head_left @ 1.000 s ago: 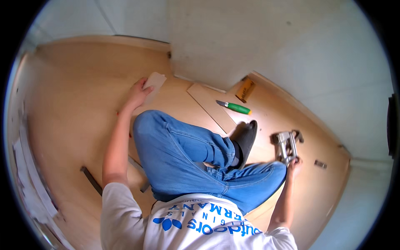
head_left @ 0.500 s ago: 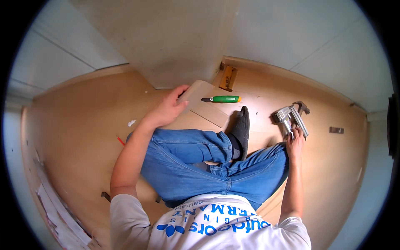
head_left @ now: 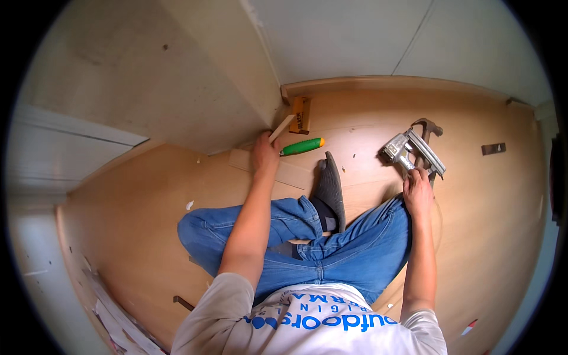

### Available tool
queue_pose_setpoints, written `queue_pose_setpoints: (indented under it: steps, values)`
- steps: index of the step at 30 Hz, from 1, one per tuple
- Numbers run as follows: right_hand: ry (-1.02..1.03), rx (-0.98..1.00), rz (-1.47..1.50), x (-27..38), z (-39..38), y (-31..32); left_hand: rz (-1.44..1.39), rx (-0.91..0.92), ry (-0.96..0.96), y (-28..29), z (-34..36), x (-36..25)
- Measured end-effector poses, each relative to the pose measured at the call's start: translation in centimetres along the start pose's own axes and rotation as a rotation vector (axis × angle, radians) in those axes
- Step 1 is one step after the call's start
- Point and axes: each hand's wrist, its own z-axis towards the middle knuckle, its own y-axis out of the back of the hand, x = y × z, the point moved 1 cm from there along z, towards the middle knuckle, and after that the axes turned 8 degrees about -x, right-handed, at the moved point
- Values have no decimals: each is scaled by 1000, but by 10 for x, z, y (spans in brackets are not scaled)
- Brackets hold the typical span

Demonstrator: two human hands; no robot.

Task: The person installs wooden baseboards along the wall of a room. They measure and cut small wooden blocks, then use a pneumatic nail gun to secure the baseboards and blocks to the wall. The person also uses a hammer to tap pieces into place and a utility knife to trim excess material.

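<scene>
My left hand [head_left: 265, 155] is closed around a thin beige board strip [head_left: 283, 128], seen almost edge-on beside the base of the pale panel. Just right of those fingers, a tool with a green and yellow handle [head_left: 302, 146] lies on the floor; its tip is hidden by the hand. A flat piece of board [head_left: 291, 175] rests beneath my left wrist. Beside my right knee, my right hand [head_left: 418, 192] grips the handle of a silver nail gun [head_left: 425, 152]. A claw hammer [head_left: 428, 126] lies partly hidden behind the gun.
A brown-yellow box [head_left: 300, 115] stands against the far skirting by the panel corner [head_left: 260, 112]. At the right lies a small dark metal plate [head_left: 493, 148]. My dark shoe [head_left: 331, 189] sits between the tools. White scraps [head_left: 121, 325] line the lower left wall.
My left hand has moved the board strip forward to the panel's base and turned it edge-on. The view has shifted left. My right hand stays on the nail gun.
</scene>
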Motion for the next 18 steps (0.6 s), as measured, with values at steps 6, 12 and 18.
queue_pose_setpoints:
  steps: [6, 12, 18]
  values:
    - [-57, 91, 5, 3, 12, 3, -30, 143, 159, 21, 13, -1]
    - [-74, 127, -14, -2, 13, -4, -24, 68, 215, -5, 11, -8]
    - [-107, 163, -38, -1, 14, -5, 63, 128, 184, 7, 13, -20]
